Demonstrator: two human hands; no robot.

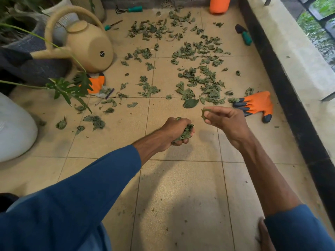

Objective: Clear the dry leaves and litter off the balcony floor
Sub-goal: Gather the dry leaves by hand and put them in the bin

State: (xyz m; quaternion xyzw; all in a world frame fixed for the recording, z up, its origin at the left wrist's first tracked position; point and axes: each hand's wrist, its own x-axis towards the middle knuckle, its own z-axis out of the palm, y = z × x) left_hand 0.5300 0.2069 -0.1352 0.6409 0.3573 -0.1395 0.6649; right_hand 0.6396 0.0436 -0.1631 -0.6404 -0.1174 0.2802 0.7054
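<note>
**Leaf pick-up: a bit done, lots left**

Nearest the person, the balcony floor point(181, 196) is mostly bare tile w/ only tiny crumbs & specks on it. This near part looks done, or close to it.

A bit farther out are the hands. The left hand point(174, 132) is curled tight round a handful of leaves point(186, 132), w/ leaf bits poking out past the fingers. It looks pretty full. The right hand point(226, 122) is held up just beside it. It pinches one small leaf point(204, 113) between thumb & fingertips, & its other fingers are loosely bent. That leaf prob. goes into the handful next.

Just past the hands the mess starts. One big flat leaf point(190, 103) lies on the tiles. An orange glove point(257, 104) lies to the right, by the dark foot of the low wall point(282, 42). Behind them is the thickest patch of dry leaves point(201, 82). Smaller clumps point(94, 121) sit off to the left, near a big white rounded thing point(14, 127) (pot or sack, can't tell).

Farther back a tan watering can point(87, 44) lies on its side, w/ a second orange glove point(96, 84) partly under it. Another spread of leaves point(155, 28) covers the far tiles. At the very back are a teal-handled hand rake point(130, 9) & an orange container point(219, 5).

So most of the job is not done yet: approx. the whole middle & far floor needs picking. No clear bin shows, so where the handful goes is unclear.
</note>
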